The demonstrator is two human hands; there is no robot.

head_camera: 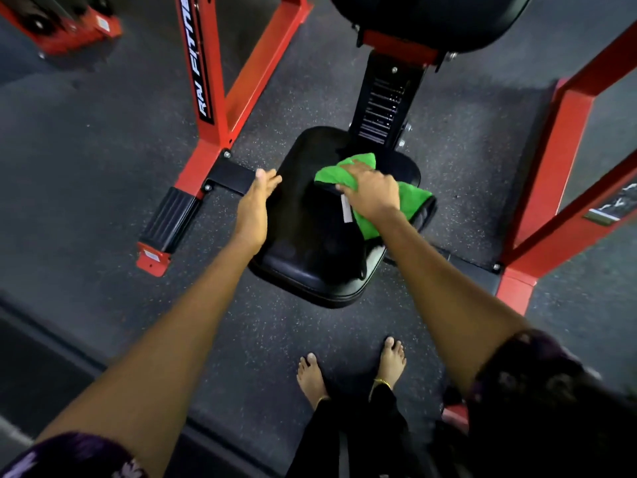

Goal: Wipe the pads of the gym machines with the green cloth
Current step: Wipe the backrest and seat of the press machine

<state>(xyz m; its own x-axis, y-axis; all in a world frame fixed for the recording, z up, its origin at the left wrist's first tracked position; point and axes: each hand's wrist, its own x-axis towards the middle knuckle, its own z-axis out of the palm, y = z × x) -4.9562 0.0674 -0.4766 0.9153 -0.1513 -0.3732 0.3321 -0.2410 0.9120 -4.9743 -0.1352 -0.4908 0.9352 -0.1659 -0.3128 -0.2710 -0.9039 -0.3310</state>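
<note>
Green cloth (410,201), one only, lies bunched on the far right part of a black seat pad (310,257), with a white tag (346,208) showing at its near edge. Going left to right: a red frame post (206,98) lettered in white stands at the left, its black-capped foot (169,222) on the speckled dark floor (103,167). One left hand (256,198) rests at the pad's left edge, fingers straight and close together, holding nothing. One right hand (372,191) lies on top of the cloth, fingers bent down over it and pressing it to the pad. Beyond the seat a black adjustment column (382,108) rises to a second black pad (431,19) at the top edge. Two red bars (565,143) slant at the right. Two bare feet (348,370) stand before the seat.
</note>
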